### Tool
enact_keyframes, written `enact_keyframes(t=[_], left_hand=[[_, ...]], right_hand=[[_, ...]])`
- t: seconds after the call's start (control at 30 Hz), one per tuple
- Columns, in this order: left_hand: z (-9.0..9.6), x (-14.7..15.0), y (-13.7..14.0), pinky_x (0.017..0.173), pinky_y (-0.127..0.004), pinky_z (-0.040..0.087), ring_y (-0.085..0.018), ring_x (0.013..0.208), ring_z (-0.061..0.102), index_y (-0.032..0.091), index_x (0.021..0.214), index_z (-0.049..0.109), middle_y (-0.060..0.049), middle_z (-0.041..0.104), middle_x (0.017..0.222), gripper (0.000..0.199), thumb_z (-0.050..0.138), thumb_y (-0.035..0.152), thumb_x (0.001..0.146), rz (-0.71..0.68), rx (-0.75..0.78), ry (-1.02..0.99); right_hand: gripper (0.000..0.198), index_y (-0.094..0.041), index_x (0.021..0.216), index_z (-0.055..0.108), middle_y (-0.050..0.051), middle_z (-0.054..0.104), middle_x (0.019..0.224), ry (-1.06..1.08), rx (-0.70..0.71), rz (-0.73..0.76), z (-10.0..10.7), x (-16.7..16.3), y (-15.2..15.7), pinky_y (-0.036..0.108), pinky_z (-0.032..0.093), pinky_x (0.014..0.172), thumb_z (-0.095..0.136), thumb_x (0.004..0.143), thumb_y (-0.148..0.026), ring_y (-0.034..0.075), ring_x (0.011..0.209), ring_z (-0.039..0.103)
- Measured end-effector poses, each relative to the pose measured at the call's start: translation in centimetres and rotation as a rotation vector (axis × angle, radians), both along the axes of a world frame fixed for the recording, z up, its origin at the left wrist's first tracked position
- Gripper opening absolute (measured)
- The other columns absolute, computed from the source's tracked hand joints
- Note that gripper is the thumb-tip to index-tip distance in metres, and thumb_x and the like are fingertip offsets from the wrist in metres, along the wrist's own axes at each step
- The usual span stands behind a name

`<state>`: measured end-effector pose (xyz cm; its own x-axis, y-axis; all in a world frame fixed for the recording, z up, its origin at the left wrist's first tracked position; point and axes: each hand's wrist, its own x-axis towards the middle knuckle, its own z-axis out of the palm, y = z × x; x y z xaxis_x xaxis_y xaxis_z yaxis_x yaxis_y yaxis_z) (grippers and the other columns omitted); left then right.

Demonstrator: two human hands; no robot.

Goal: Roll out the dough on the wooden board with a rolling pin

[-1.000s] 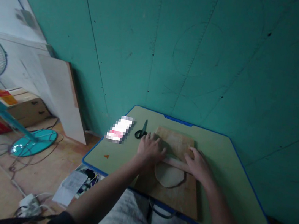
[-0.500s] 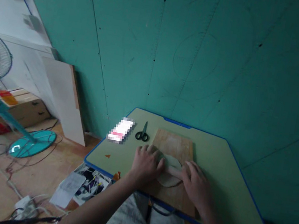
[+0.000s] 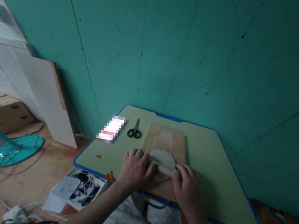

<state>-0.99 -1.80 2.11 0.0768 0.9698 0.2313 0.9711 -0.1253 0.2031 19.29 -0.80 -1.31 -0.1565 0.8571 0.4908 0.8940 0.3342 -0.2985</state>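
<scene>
A pale, flat round sheet of dough or clay [image 3: 162,156] lies on a wooden board [image 3: 165,136]; I cannot tell which material it is. Across its near half runs a short pale rolling pin [image 3: 164,170]. My left hand [image 3: 136,167] is closed around the pin's left end, and my right hand [image 3: 187,182] grips the right end. Both ends are covered by my fingers. Black-handled scissors [image 3: 135,130] lie beyond my left hand, to the left of the board.
The small table [image 3: 214,170] has a blue rim and stands against a green wall [image 3: 205,60]. A blurred-out phone-like object [image 3: 112,129] lies at its left. Orange scraps [image 3: 111,176] are near the front edge. A fan base [image 3: 17,150] and cables are on the floor.
My view has swung to the right, so things appear further left. The pin sits nearer the front of the round sheet, and more of the sheet shows beyond it.
</scene>
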Motion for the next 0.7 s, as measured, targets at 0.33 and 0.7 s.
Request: enact_keyframes(t=[0.33,0.7], left_hand=[[0.4,0.3,1.4,0.088,-0.046,0.042,-0.03,0.103,0.055,0.02,0.096,0.066,-0.011,0.066,0.104,0.037,0.041,0.046,0.099,-0.019,0.022,0.027],[0.6,0.9,4.1,0.085,-0.045,0.041,-0.03,0.101,0.058,0.02,0.099,0.065,-0.012,0.069,0.104,0.034,0.041,0.042,0.099,0.009,0.036,0.061]], right_hand=[[0.033,-0.019,0.108,0.067,0.013,0.067,0.116,-0.023,-0.036,-0.018,0.3,0.0,1.3,0.039,0.052,0.086,0.039,0.099,-0.032,0.026,0.103,0.065],[0.025,-0.022,0.11,0.066,0.01,0.068,0.112,-0.108,-0.096,-0.095,1.3,-0.1,3.5,0.032,0.051,0.077,0.048,0.095,-0.031,0.023,0.096,0.066]])
